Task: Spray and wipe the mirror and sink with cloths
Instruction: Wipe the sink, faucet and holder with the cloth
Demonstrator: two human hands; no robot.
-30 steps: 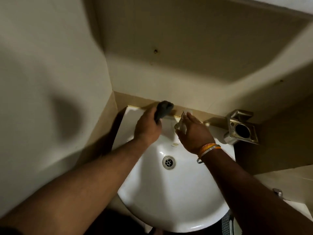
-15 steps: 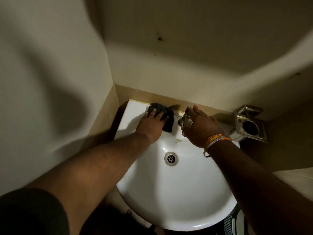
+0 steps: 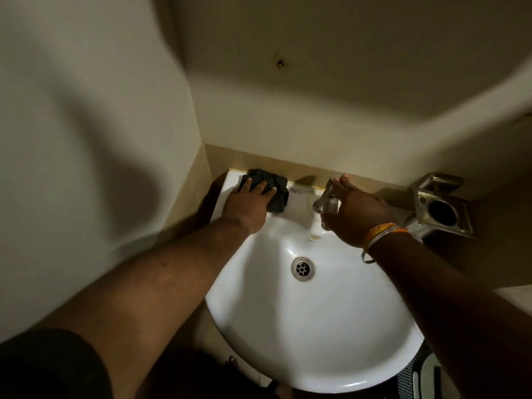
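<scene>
Cream walls corner a white ceramic basin (image 3: pixel 316 326). Half a second back the dark folded cloth (image 3: pixel 275 188) lay nearer the chrome tap (image 3: pixel 326 201); now the left hand (image 3: pixel 247 204), fingers flat, presses it into the rim's far left corner, well clear of the right hand (image 3: pixel 355 216), which grips the tap. Judging by this, rim wiping is under way; the bowl below both wrists awaits.

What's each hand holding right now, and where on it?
The left hand presses flat fingers on top of the dark cloth at the sink rim's back left corner. The right hand grips the tap around its top.
</scene>
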